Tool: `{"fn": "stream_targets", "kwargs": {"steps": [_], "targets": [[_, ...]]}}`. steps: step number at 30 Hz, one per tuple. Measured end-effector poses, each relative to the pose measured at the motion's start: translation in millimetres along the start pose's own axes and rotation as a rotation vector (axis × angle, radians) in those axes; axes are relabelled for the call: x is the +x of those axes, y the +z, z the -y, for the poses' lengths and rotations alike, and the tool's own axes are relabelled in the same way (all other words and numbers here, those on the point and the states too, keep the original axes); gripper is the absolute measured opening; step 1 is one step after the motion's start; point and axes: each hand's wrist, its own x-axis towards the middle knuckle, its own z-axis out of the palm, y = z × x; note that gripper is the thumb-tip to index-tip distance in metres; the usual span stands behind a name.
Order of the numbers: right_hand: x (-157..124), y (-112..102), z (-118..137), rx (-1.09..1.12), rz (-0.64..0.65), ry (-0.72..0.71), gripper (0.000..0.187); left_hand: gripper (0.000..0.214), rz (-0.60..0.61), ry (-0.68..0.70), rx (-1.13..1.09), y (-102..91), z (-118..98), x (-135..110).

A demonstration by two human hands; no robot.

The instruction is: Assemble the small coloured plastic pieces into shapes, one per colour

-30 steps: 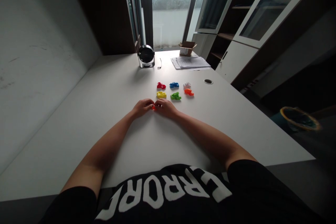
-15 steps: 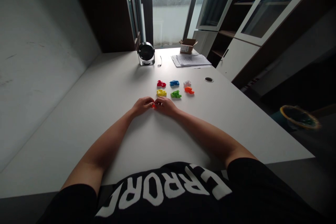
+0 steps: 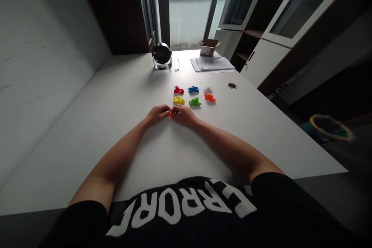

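A small red-orange plastic piece (image 3: 170, 115) is pinched between my two hands, low over the white table; fingers cover most of it, so its exact shape is hidden. My left hand (image 3: 158, 114) closes on its left side and my right hand (image 3: 183, 115) on its right. Just beyond my fingers sit small plastic toy vehicles in two rows. Nearer me are a yellow one (image 3: 179, 100), a green one (image 3: 195, 102) and an orange one (image 3: 209, 97). Behind them are a red one (image 3: 178, 90), a blue one (image 3: 193, 89) and a whitish one (image 3: 207, 90).
A round black device on a metal stand (image 3: 162, 56) stands at the back, beside a short thin cord (image 3: 177, 65). Papers (image 3: 212, 64) and an open cardboard box (image 3: 208, 48) lie at the back right. A cable hole (image 3: 232, 85) pierces the table. A bin (image 3: 331, 128) stands right.
The view has tilted slightly, so things on the table appear a little higher. Both hands keep hold of the red-orange piece, with barely any finger movement.
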Motion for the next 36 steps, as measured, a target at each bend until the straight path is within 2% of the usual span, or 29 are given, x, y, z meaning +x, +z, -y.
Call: {"fn": "stream_targets", "kwargs": {"steps": [36], "targets": [[-0.9, 1.8, -1.5, 0.011, -0.004, 0.002, 0.007, 0.023, -0.005, 0.0, -0.01, 0.4, -0.3, -0.3]]}}
